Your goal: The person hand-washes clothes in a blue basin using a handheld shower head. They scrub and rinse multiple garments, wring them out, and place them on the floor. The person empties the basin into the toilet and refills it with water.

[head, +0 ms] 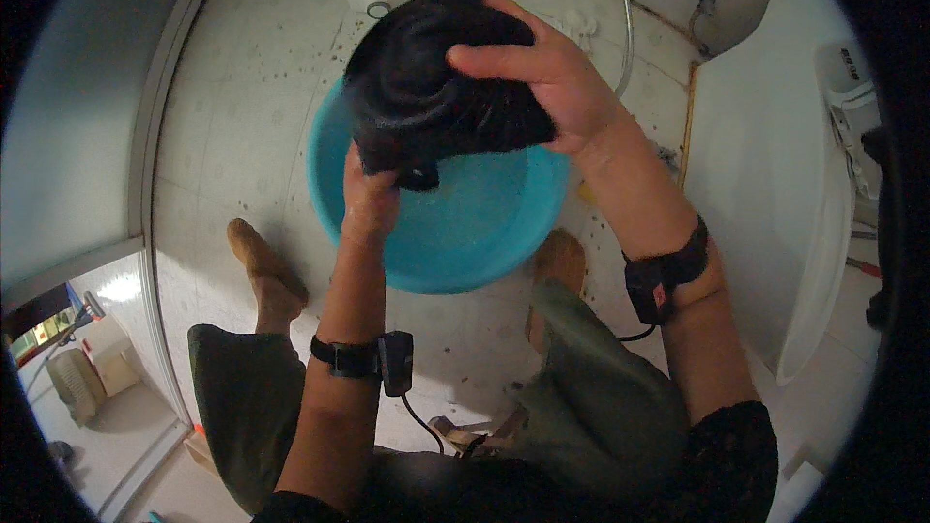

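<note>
A dark, rounded fabric item, shaped like a cap, is held up over a turquoise plastic basin on the floor. My right hand grips its right side, thumb across the top and the other fingers mostly behind it. At its lower left edge, my left hand supports it from below, the fingers hidden under the fabric. A small dark loop or strap hangs beside my left thumb. The visible part of the basin's inside looks pale, and whether it holds water is hard to tell.
White floor tiles are spotted with dirt. A white ceramic fixture stands at the right, a metal hose behind. To the left runs a framed frosted panel. My feet flank the basin, and a cable hangs from my left wrist device.
</note>
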Demonstrator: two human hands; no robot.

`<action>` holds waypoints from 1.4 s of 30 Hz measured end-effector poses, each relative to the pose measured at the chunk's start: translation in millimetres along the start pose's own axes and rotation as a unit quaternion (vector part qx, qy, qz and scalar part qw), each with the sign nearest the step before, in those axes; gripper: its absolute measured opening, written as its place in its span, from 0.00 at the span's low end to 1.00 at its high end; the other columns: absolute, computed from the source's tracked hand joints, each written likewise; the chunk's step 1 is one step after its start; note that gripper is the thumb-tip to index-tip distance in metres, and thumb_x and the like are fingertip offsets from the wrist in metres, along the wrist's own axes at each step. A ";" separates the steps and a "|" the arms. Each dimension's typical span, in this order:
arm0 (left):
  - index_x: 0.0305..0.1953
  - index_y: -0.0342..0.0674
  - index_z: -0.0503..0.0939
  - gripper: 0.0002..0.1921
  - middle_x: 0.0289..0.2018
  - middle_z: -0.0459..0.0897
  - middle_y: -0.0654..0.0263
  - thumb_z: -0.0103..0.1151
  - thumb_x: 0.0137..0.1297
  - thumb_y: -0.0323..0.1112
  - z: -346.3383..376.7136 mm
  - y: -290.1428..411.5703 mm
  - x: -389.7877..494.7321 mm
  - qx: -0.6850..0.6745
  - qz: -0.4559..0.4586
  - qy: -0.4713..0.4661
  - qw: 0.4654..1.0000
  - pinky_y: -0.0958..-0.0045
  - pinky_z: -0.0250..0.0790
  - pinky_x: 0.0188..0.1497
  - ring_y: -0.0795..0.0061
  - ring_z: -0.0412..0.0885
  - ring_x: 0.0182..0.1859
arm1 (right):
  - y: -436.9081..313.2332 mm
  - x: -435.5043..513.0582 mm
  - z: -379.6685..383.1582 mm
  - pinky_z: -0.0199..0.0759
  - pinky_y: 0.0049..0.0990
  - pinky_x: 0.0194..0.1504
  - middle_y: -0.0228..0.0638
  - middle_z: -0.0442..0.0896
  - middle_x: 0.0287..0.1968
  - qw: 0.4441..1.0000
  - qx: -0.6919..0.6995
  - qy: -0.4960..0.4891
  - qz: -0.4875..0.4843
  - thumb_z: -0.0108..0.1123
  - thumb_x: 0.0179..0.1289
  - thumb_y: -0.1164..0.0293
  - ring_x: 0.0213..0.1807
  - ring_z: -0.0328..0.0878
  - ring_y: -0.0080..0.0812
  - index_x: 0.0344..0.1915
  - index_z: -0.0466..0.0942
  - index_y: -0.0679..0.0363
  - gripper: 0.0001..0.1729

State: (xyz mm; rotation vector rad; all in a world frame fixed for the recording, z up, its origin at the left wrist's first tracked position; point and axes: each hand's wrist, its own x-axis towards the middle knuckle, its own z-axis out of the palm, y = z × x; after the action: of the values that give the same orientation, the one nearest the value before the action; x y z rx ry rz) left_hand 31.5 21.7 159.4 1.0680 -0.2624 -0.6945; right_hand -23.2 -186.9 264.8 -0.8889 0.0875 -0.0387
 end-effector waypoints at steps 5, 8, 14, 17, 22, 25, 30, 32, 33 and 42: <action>0.56 0.36 0.71 0.27 0.53 0.78 0.58 0.49 0.49 0.30 -1.9 2.7 20.1 -0.309 -0.025 0.069 0.948 0.57 0.64 0.64 0.56 0.75 0.56 | 54.3 -9.3 -55.8 0.68 0.38 0.60 0.41 0.78 0.54 0.986 0.024 0.117 0.113 0.66 0.58 0.72 0.56 0.76 0.38 0.59 0.69 0.62 0.29; 0.57 0.33 0.72 0.27 0.55 0.77 0.53 0.48 0.54 0.36 -0.6 2.7 22.4 -0.321 -0.007 0.041 0.946 0.49 0.62 0.66 0.52 0.74 0.59 | 80.1 -13.4 -80.0 0.65 0.38 0.62 0.41 0.76 0.57 0.944 -0.122 0.128 0.279 0.68 0.58 0.60 0.60 0.72 0.37 0.60 0.67 0.62 0.34; 0.54 0.37 0.73 0.23 0.52 0.78 0.55 0.43 0.59 0.40 19.7 -3.2 31.5 -0.349 -0.056 0.143 0.924 0.56 0.66 0.62 0.54 0.76 0.54 | 101.6 7.8 -57.2 0.71 0.34 0.56 0.36 0.78 0.53 0.984 0.006 0.052 0.168 0.68 0.54 0.43 0.52 0.76 0.31 0.61 0.67 0.62 0.45; 0.51 0.36 0.74 0.22 0.49 0.79 0.55 0.40 0.65 0.44 21.8 -11.2 45.2 -0.239 0.015 0.283 0.929 0.59 0.69 0.57 0.55 0.78 0.49 | 108.3 1.8 -31.9 0.74 0.33 0.52 0.34 0.79 0.51 0.972 0.071 0.055 0.219 0.69 0.54 0.45 0.51 0.77 0.29 0.61 0.68 0.59 0.42; 0.51 0.33 0.74 0.21 0.45 0.78 0.53 0.42 0.68 0.44 2.3 -45.4 52.2 0.220 0.085 0.331 0.914 0.64 0.68 0.52 0.58 0.77 0.45 | 108.2 -16.0 -10.9 0.75 0.33 0.51 0.32 0.81 0.48 0.974 0.102 0.004 0.204 0.75 0.50 0.56 0.48 0.79 0.30 0.57 0.71 0.56 0.36; 0.53 0.33 0.73 0.22 0.45 0.78 0.52 0.44 0.68 0.45 -12.8 -56.8 52.4 0.261 0.080 0.241 0.931 0.66 0.68 0.51 0.60 0.76 0.46 | 105.9 -19.6 -7.1 0.77 0.31 0.44 0.32 0.81 0.42 0.973 0.026 0.027 0.227 0.73 0.52 0.62 0.40 0.80 0.28 0.52 0.74 0.57 0.29; 0.54 0.37 0.75 0.22 0.50 0.79 0.59 0.46 0.69 0.48 -18.3 -26.5 44.2 0.041 -0.222 0.112 0.968 0.64 0.66 0.55 0.60 0.75 0.51 | 99.6 -16.6 -13.1 0.76 0.32 0.38 0.33 0.80 0.40 0.943 0.064 0.082 0.316 0.68 0.54 0.66 0.36 0.79 0.28 0.49 0.74 0.58 0.23; 0.56 0.39 0.75 0.24 0.53 0.78 0.61 0.47 0.69 0.50 -13.5 -7.0 35.2 -0.107 -0.188 0.071 0.974 0.60 0.65 0.58 0.61 0.74 0.55 | 97.3 -17.6 -16.2 0.75 0.30 0.31 0.33 0.79 0.35 0.942 0.097 0.094 0.306 0.66 0.56 0.65 0.30 0.77 0.28 0.46 0.73 0.60 0.20; 0.56 0.39 0.75 0.24 0.54 0.78 0.62 0.47 0.69 0.51 -9.7 1.1 30.6 -0.180 -0.163 0.054 0.969 0.59 0.64 0.59 0.61 0.73 0.57 | 95.8 -19.2 -17.2 0.74 0.29 0.30 0.33 0.78 0.34 0.919 0.220 0.044 0.323 0.65 0.56 0.64 0.29 0.76 0.27 0.47 0.72 0.61 0.21; 0.60 0.48 0.65 0.35 0.59 0.72 0.53 0.69 0.54 0.53 9.4 19.3 33.7 -0.249 -0.066 -0.298 0.919 0.41 0.65 0.61 0.44 0.71 0.60 | 106.9 -32.5 2.3 0.70 0.21 0.25 0.33 0.74 0.31 0.794 0.463 -0.083 0.384 0.61 0.61 0.60 0.27 0.73 0.25 0.45 0.70 0.64 0.21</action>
State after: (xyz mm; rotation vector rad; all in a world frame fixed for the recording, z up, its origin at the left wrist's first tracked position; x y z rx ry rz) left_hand 59.9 -0.7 176.3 0.3654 -0.5057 -1.1342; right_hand -55.6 -115.5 185.2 0.1866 0.2353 0.7131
